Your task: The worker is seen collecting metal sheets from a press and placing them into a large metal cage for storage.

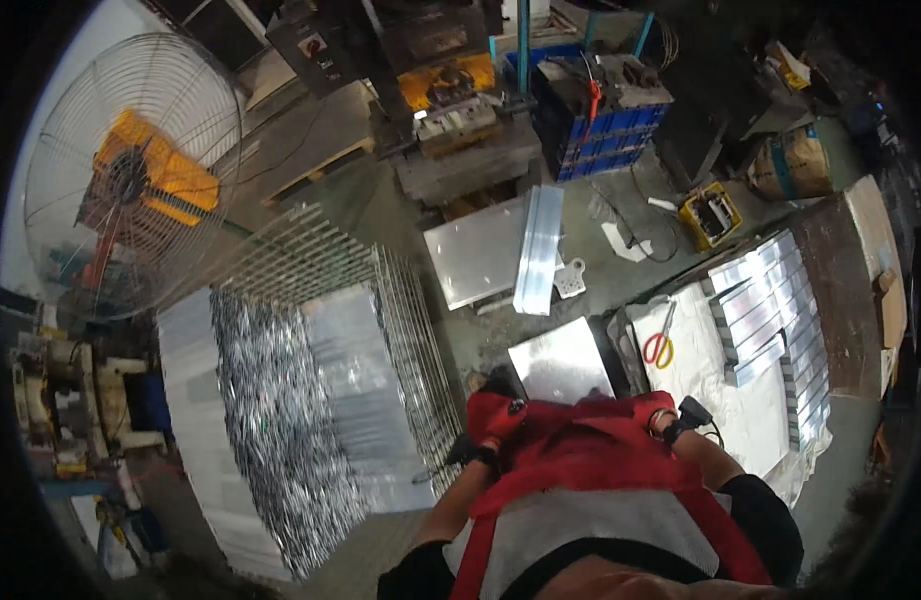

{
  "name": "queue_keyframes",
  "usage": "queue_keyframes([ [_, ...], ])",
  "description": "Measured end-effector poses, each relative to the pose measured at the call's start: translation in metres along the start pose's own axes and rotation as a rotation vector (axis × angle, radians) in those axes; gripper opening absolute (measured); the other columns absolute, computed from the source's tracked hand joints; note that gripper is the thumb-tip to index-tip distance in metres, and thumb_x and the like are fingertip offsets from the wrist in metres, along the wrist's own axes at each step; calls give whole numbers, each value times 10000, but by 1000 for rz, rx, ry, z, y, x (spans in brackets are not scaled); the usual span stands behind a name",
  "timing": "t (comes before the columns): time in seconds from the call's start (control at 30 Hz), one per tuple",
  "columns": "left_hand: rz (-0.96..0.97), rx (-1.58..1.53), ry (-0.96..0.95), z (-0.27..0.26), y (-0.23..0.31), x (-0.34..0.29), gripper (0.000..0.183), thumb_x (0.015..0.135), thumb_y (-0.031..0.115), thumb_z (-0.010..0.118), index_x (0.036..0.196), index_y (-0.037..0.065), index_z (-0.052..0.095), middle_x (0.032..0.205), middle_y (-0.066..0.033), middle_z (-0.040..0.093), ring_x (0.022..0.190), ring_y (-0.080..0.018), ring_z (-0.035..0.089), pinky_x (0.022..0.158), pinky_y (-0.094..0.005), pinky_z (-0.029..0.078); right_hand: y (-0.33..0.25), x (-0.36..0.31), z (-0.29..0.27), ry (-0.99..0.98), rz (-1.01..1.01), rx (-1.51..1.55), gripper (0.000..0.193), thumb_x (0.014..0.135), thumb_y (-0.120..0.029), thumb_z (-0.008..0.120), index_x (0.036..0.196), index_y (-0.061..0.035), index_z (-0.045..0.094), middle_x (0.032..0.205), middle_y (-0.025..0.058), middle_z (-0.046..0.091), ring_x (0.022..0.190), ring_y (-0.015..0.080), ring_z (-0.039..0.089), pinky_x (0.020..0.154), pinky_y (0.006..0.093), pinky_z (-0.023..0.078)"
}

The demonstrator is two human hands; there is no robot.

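Head view: red apron (591, 430) spreads between left hand (501, 415) and right hand (657, 411); whether either hand's fingers grip it cannot be determined. Scissors (661, 345) lie beyond the right fingers, metal plate (561, 362) ahead between both.

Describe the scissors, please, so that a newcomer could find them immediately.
Right of the red apron, find the large area of white sheeting. On its upper left part, just beyond the person's right hand, lie the scissors. Their one red and one yellow handle loop set them apart from the plain silver metal strips nearby.
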State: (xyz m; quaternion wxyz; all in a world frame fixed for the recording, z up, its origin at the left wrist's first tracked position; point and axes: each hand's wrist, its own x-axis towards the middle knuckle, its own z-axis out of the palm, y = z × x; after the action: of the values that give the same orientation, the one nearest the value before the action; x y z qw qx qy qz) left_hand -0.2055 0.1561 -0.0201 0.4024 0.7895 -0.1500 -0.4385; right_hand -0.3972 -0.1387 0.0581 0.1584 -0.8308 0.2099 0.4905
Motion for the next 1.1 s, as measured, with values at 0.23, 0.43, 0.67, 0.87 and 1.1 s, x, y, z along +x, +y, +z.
queue_keyframes([
  [0.23, -65, -123, 27, -65, 6, 51, 445, 768, 491, 544, 916, 73, 580, 739, -93, 598, 685, -220, 572, 651, -347, 443, -64, -8, -81, 203, 45, 41, 402, 718, -393, 536, 940, -60, 579, 978, 153, 588, 938, 316, 550, 794, 411, 431],
  [0.43, -128, 263, 202, -95, 3, 129, 649, 728, 534, 568, 1177, 74, 479, 1056, -216, 554, 952, -294, 550, 832, -357, 419, -83, 75, -138, 733, 73, 344, 523, 754, -470, 523, 1094, -72, 514, 1026, 162, 575, 976, 325, 528, 847, 392, 409],
  [0.67, 210, -217, 178, -77, 17, 201, 506, 844, 319, 500, 1270, 76, 375, 1129, -191, 506, 1130, -318, 425, 953, -342, 323, -82, 210, -210, 789, -258, 676, 589, 749, -443, 576, 1158, -39, 449, 1081, 201, 531, 999, 324, 508, 808, 403, 411],
  [0.87, -173, -847, -188, -62, 60, 208, 386, 755, 242, 659, 1066, 71, 506, 953, -73, 587, 761, -155, 613, 596, -288, 500, -100, 276, -196, 1003, -187, 474, 730, 713, -543, 554, 1243, -78, 368, 1002, 227, 484, 895, 382, 509, 763, 431, 422],
  [1.1, -114, -1105, -106, -5, 86, 236, 260, 794, 140, 607, 1013, 44, 506, 920, -183, 590, 809, -288, 606, 678, -367, 511, -91, 272, -238, 1034, -271, 406, 689, 718, -473, 566, 1237, -59, 384, 1214, 175, 404, 1112, 353, 378, 907, 449, 335],
])
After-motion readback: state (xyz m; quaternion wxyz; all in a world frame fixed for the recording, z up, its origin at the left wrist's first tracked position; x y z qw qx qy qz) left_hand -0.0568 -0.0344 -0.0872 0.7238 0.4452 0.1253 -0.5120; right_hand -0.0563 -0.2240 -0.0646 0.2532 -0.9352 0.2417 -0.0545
